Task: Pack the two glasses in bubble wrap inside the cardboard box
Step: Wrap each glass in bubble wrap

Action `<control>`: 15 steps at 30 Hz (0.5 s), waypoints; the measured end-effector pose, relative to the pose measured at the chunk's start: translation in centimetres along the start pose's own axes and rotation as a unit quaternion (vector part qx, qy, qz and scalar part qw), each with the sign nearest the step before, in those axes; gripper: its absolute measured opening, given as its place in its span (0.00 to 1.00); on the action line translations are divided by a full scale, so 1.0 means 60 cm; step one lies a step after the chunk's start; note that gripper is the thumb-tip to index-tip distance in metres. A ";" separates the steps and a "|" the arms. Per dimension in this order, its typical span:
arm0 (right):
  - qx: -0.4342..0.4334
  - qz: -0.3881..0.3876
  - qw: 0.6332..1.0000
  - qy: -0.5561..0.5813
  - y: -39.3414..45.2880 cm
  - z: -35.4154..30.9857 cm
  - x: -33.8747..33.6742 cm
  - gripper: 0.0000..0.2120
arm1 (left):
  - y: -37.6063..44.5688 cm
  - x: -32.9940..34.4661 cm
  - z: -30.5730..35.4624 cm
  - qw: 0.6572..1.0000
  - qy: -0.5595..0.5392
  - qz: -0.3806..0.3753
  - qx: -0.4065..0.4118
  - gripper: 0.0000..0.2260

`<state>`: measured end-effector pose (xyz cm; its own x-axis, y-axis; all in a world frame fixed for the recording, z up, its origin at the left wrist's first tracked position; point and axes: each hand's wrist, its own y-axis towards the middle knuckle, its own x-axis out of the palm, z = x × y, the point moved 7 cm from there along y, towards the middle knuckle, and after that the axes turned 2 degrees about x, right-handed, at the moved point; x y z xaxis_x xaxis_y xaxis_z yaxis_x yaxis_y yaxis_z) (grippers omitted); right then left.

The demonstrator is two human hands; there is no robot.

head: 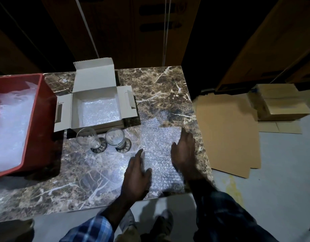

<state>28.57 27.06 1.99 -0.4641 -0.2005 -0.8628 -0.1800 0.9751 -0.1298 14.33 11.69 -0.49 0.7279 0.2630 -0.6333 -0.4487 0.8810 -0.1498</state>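
Note:
Two clear footed glasses, the left glass and the right glass, stand upright side by side on the marble table, just in front of the open cardboard box. A layer of bubble wrap lines the box's floor. To the right of the glasses a loose sheet of bubble wrap lies flat on the table. My left hand lies with straight fingers on the sheet's left edge. My right hand rests flat on its right side. Neither hand holds anything.
A red plastic bin filled with more bubble wrap sits at the table's left end. Flattened cardboard and stacked cartons lie on the floor to the right. The table's right edge runs close to my right hand.

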 end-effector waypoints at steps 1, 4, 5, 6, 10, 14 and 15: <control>-0.031 0.017 0.999 -0.040 -0.009 -0.008 0.003 0.31 | -0.001 -0.005 0.012 0.998 0.039 0.019 0.040 0.28; -0.133 -0.012 0.988 -0.084 -0.044 -0.022 0.046 0.28 | -0.004 0.005 0.039 0.973 0.148 0.040 0.170 0.20; -0.156 -0.021 0.984 -0.088 -0.056 -0.022 0.062 0.27 | -0.001 0.013 0.039 0.968 0.164 0.036 0.186 0.19; -0.169 -0.025 0.981 -0.086 -0.066 -0.020 0.078 0.26 | 0.004 0.022 0.032 0.967 0.172 0.026 0.187 0.19; -0.192 -0.046 0.977 -0.077 -0.102 0.005 0.130 0.25 | 0.005 0.070 -0.005 0.944 0.236 -0.021 0.229 0.22; -0.200 -0.026 0.975 -0.087 -0.123 0.038 0.136 0.26 | -0.006 0.089 -0.020 0.924 0.281 -0.047 0.254 0.25; -0.202 -0.016 0.975 -0.092 -0.125 0.042 0.130 0.27 | -0.004 0.086 -0.018 0.923 0.288 -0.045 0.251 0.25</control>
<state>28.50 18.44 -5.00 -0.2956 -0.1727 -0.9396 -0.5363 0.8439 0.0135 17.65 12.39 -4.56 0.2895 0.0534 -0.9557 0.0019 0.9984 0.0564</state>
